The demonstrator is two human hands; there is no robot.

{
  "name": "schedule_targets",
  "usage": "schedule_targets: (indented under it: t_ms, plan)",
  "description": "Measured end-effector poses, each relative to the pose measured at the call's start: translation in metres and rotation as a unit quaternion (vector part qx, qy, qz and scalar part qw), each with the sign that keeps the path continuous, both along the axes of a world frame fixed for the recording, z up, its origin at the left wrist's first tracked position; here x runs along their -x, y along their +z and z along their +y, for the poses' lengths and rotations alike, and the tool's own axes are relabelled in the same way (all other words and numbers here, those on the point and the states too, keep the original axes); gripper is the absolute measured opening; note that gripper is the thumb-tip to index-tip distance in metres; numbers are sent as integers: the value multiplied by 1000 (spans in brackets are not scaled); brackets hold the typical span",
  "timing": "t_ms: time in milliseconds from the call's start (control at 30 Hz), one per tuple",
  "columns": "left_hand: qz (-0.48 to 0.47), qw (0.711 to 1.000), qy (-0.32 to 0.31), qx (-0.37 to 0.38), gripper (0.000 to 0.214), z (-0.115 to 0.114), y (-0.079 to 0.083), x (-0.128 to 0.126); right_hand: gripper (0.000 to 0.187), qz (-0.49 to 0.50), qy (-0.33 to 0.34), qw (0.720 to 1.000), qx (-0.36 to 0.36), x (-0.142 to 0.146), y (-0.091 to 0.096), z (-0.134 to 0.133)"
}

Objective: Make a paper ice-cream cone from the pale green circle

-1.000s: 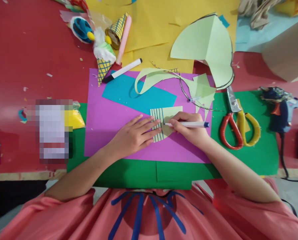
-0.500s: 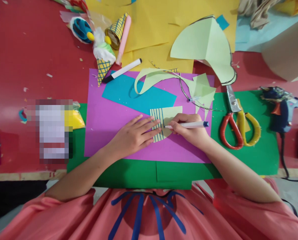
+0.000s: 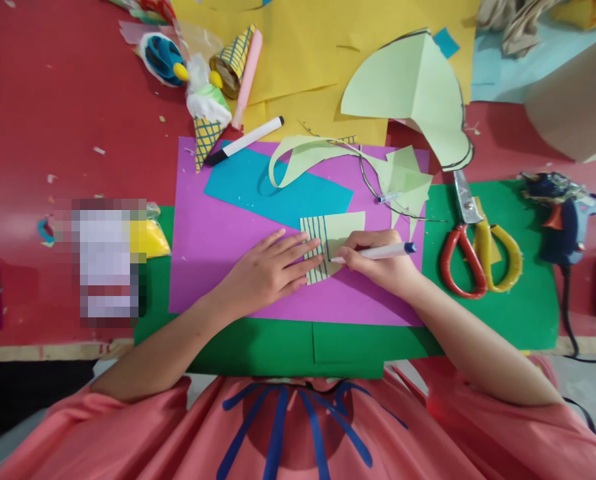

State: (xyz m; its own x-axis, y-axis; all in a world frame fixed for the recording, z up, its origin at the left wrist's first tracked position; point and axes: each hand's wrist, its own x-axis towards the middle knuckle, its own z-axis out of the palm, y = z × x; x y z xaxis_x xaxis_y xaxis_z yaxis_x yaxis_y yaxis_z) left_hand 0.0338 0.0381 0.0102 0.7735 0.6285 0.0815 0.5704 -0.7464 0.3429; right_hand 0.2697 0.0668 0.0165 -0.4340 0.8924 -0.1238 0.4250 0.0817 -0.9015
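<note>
A pale green paper piece [image 3: 345,225] with several blue lines down its left part lies on a purple sheet [image 3: 198,267]. My left hand [image 3: 273,270] rests flat on its left edge, fingers spread. In my right hand [image 3: 381,260] is a white marker [image 3: 388,251] with a blue end, its tip on the paper just right of the last line. Blue paper [image 3: 273,190] and curled pale green offcuts [image 3: 323,150] lie beyond my hands.
Scissors [image 3: 471,247] with red and yellow handles and a glue gun [image 3: 568,230] lie to the right. A capped white marker [image 3: 248,140], a pink marker [image 3: 248,80] and paper ice-cream cones [image 3: 208,127] sit at back left. Folded pale green paper [image 3: 393,87] is at the back.
The marker tip in my right hand has moved slightly down the pale green paper. My left hand stays in place.
</note>
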Motion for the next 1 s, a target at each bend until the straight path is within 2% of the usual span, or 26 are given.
schedule_targets:
  t_ms: [167, 300, 433, 633, 833, 1000]
  plan:
    - [1, 1000, -2, -10, 36, 1, 1, 0, 25, 1, -23, 1000, 1, 0, -2, -1]
    - [-1, 1000, -2, -7, 36, 1, 0, -1, 25, -5, -5, 1000, -8, 0, -1, -1]
    - [2, 1000, -1, 3, 36, 1, 0, 0, 25, 2, 28, 999, 27, 0, 2, 0]
    - [0, 1000, -3, -8, 36, 1, 0, 0, 27, -2, -5, 999, 34, 1, 2, -1]
    - [-1, 1000, -4, -6, 36, 1, 0, 0, 24, 5, 38, 999, 26, 0, 2, 0]
    - [-3, 1000, -3, -9, 36, 1, -1, 0, 25, 6, 22, 999, 38, -1, 3, -1]
